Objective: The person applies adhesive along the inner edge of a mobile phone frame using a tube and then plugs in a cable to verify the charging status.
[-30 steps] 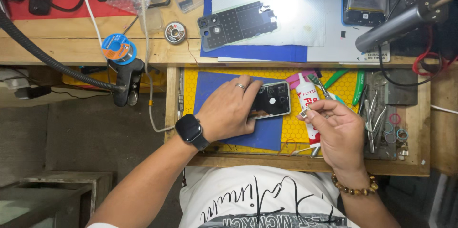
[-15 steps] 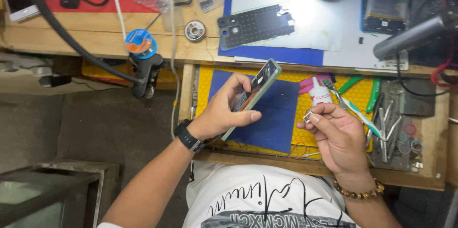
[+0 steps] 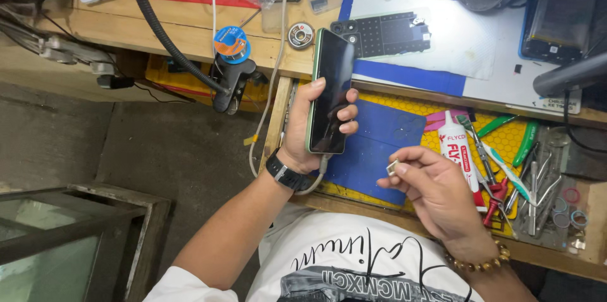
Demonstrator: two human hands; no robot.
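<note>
Now left hand [image 3: 303, 131] grips phone [image 3: 330, 90] raised upright; right hand [image 3: 430, 191] pinches small part [image 3: 392, 167].

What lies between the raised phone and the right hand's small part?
In the head view, only the blue mat shows between the phone and the small part pinched by the right hand.
</note>
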